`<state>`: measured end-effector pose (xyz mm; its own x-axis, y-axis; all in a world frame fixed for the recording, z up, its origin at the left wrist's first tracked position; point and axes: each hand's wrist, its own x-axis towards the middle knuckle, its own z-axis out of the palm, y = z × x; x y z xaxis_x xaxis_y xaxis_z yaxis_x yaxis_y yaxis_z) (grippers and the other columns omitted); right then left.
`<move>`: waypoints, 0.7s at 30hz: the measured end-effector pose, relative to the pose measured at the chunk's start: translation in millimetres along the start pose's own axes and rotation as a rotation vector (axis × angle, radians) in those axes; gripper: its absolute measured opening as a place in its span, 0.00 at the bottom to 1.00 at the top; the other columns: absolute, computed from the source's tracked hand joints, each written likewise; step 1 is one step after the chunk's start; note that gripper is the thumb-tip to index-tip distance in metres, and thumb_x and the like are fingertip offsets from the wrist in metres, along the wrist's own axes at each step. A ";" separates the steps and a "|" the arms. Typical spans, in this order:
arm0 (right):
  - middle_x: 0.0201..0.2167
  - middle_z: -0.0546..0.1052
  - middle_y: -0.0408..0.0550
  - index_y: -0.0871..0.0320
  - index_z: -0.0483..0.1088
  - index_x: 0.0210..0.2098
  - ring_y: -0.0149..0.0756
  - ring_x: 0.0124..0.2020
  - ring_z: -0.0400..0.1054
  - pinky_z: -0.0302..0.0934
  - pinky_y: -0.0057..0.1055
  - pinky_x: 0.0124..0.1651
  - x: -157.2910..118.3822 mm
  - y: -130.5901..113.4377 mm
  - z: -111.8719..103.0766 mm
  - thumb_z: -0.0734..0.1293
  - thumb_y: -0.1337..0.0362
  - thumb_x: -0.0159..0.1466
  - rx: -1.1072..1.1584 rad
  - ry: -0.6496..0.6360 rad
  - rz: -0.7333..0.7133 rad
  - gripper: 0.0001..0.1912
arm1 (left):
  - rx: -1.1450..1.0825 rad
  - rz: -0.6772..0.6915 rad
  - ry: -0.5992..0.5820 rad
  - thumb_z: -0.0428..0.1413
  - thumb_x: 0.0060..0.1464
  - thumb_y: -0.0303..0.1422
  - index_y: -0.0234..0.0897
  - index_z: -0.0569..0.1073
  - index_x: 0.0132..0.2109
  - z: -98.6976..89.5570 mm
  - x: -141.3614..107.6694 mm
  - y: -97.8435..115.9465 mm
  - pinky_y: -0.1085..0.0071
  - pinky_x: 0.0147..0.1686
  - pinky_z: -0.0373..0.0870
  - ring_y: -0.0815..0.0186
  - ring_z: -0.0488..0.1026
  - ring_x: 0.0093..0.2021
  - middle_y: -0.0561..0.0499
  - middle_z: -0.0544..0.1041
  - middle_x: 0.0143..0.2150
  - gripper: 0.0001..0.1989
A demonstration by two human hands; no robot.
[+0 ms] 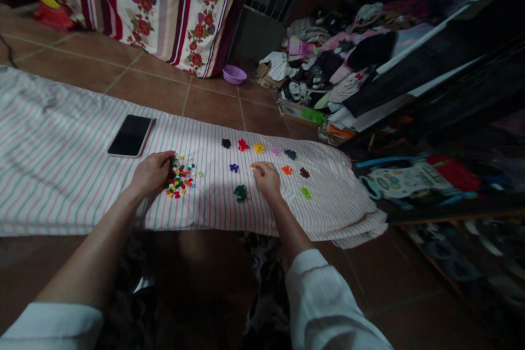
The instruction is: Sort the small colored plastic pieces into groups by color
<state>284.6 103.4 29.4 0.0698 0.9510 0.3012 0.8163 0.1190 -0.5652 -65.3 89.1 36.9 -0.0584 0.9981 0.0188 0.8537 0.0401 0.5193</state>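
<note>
My left hand [151, 173] rests at the left edge of a mixed heap of small colourful pieces [180, 178], its fingertips close together at the upper side. My right hand [267, 177] is among the single-colour piles, thumb and forefinger pinched; whatever is between them is too small to name. Left of it lie a purple pile [233, 168] and a dark green pile [240, 192]. Above are black [226, 143], red [243, 145], yellow [258, 147], pink [275, 151] and dark grey [290, 154] piles. Orange [287, 170], brown [304, 173] and light green [305, 192] ones lie to the right.
A phone [130, 135] lies on the striped cloth [82, 147], left of the mixed heap. Beyond the cloth, a purple basin [234, 74] stands on the tiled floor near a flowered curtain [164, 5]. Piled clothes [328, 60] and a shelf are at the right.
</note>
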 end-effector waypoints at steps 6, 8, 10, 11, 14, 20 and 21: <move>0.40 0.79 0.52 0.57 0.79 0.40 0.39 0.41 0.73 0.68 0.36 0.48 -1.5 -31.6 15.4 0.61 0.67 0.62 0.078 -0.059 -0.085 0.14 | -0.056 -0.039 -0.039 0.43 0.62 0.31 0.38 0.74 0.59 -4.3 0.5 2.5 0.65 0.57 0.69 0.60 0.76 0.54 0.45 0.79 0.55 0.24; 0.39 0.80 0.51 0.57 0.79 0.39 0.39 0.41 0.74 0.67 0.35 0.49 -3.5 -46.0 24.4 0.61 0.67 0.62 0.110 -0.098 -0.132 0.14 | -0.078 -0.039 -0.037 0.43 0.61 0.30 0.38 0.75 0.58 -5.3 0.6 2.7 0.64 0.57 0.70 0.59 0.76 0.54 0.45 0.79 0.55 0.24; 0.38 0.80 0.50 0.56 0.79 0.39 0.38 0.42 0.74 0.67 0.35 0.50 -5.8 -60.5 34.0 0.61 0.68 0.63 0.122 -0.144 -0.170 0.13 | -0.101 -0.028 -0.026 0.44 0.60 0.28 0.40 0.76 0.57 -6.6 0.2 2.8 0.64 0.57 0.70 0.60 0.76 0.54 0.46 0.79 0.55 0.24; 0.38 0.80 0.49 0.55 0.79 0.39 0.38 0.42 0.74 0.67 0.34 0.50 -6.9 -67.6 38.9 0.62 0.67 0.63 0.123 -0.172 -0.186 0.13 | -0.112 -0.022 -0.025 0.44 0.59 0.28 0.41 0.76 0.57 -7.4 -0.1 3.0 0.64 0.57 0.70 0.60 0.76 0.54 0.47 0.80 0.54 0.24; 0.38 0.80 0.49 0.55 0.79 0.40 0.37 0.41 0.73 0.66 0.33 0.48 -9.1 -87.9 53.3 0.62 0.67 0.64 0.120 -0.248 -0.233 0.13 | -0.138 -0.021 -0.047 0.46 0.56 0.26 0.42 0.76 0.58 -9.3 -1.3 3.4 0.65 0.56 0.71 0.62 0.76 0.53 0.49 0.80 0.54 0.25; 0.39 0.79 0.48 0.55 0.79 0.42 0.35 0.41 0.72 0.64 0.31 0.49 -11.1 -123.9 79.2 0.62 0.68 0.66 0.121 -0.331 -0.307 0.14 | -0.204 0.014 -0.053 0.46 0.57 0.26 0.40 0.71 0.62 -6.5 -1.5 0.0 0.66 0.55 0.71 0.63 0.77 0.51 0.49 0.81 0.52 0.27; 0.39 0.79 0.48 0.55 0.79 0.43 0.35 0.41 0.71 0.64 0.30 0.49 -11.0 -128.7 83.0 0.62 0.68 0.66 0.117 -0.340 -0.317 0.14 | -0.214 0.017 -0.050 0.46 0.57 0.26 0.39 0.70 0.63 -5.9 -1.4 -0.6 0.66 0.55 0.71 0.63 0.77 0.50 0.49 0.81 0.52 0.27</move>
<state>131.1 101.3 35.1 -0.3800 0.8996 0.2151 0.6958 0.4313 -0.5744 -68.8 87.4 41.6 -0.0147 0.9998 -0.0105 0.7250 0.0179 0.6885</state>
